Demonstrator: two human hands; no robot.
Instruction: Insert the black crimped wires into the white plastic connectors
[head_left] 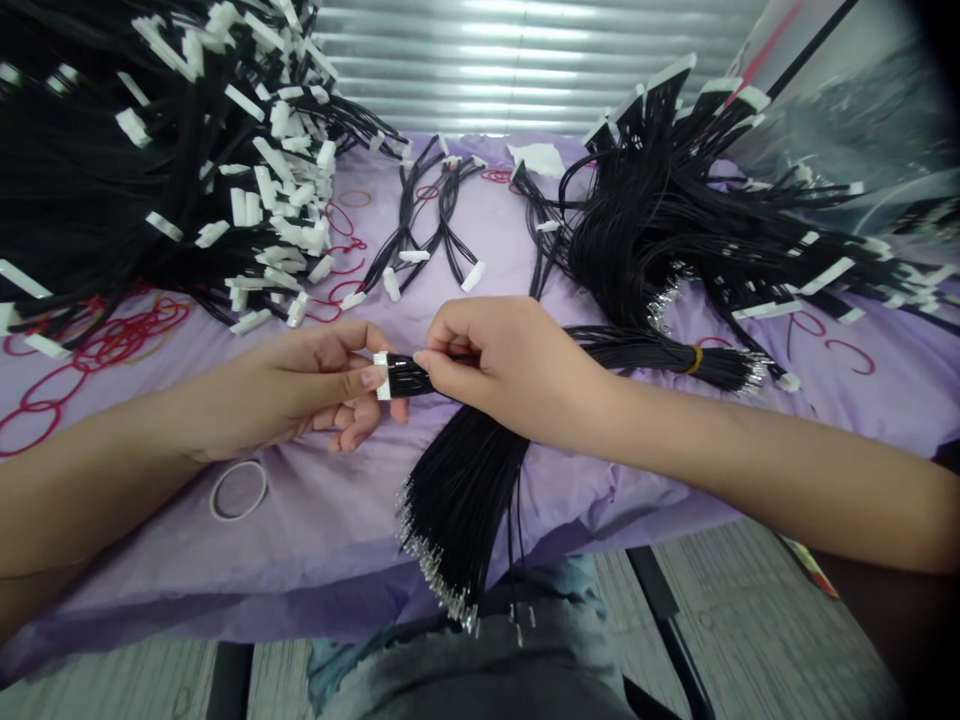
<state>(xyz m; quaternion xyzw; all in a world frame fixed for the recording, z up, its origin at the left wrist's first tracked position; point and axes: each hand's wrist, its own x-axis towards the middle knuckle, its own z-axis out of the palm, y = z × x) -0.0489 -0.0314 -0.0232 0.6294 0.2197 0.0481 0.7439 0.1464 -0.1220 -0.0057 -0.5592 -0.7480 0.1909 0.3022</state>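
Between the thumb and fingers of my left hand (322, 385) is a white plug connector (383, 376), with a row of black wires running out of it to the right. My right hand (517, 370) pinches those wires close behind the connector; its fingertips partly hide them. Below my right hand a fan of loose black wires (465, 500) with bare metal terminals spreads over the table's front edge. Right of that hand lies a wire bundle (645, 352) tied by a yellow rubber band (696, 360), its metal ends pointing right.
A large heap of black cables with white connectors (277, 200) fills the back left. Another cable pile (645, 210) sits at the back right, near a clear plastic bag (862, 130). Red rubber bands (120, 340) and a white band (238, 491) lie on the purple cloth (322, 560).
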